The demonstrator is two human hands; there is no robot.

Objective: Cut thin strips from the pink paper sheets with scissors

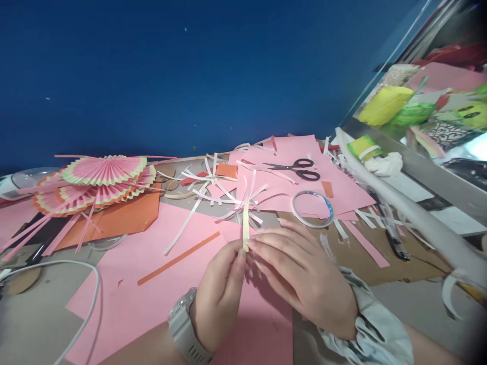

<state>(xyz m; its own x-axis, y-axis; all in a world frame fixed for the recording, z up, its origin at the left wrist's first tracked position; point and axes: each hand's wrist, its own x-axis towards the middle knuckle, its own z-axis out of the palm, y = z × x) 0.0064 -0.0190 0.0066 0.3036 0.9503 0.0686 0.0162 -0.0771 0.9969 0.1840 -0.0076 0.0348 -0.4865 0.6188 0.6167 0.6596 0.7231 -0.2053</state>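
Note:
A narrow pale yellow paper strip [246, 223] stands up between my two hands, pinched at its lower end. My left hand [222, 286], with a grey watch at the wrist, is closed on it with thumb and finger. From the other side, the fingertips of my right hand [300, 276] press on the same end, and a pale scrunchie circles that wrist. Under both hands lies a large pink paper sheet [182, 228]. Left of them rests a thin orange paper strip [178, 258]. Just beyond the yellow strip are curled white and pink paper strips [251, 195].
Black-handled scissors [300, 170] and a tape roll [312, 209] lie on pink paper at the back. Pleated paper fans [104, 177] are stacked at left, near a white cable [97, 284]. At right are a cutter [395, 243] and a white tube [399, 197]. A blue wall [228, 76] rises behind.

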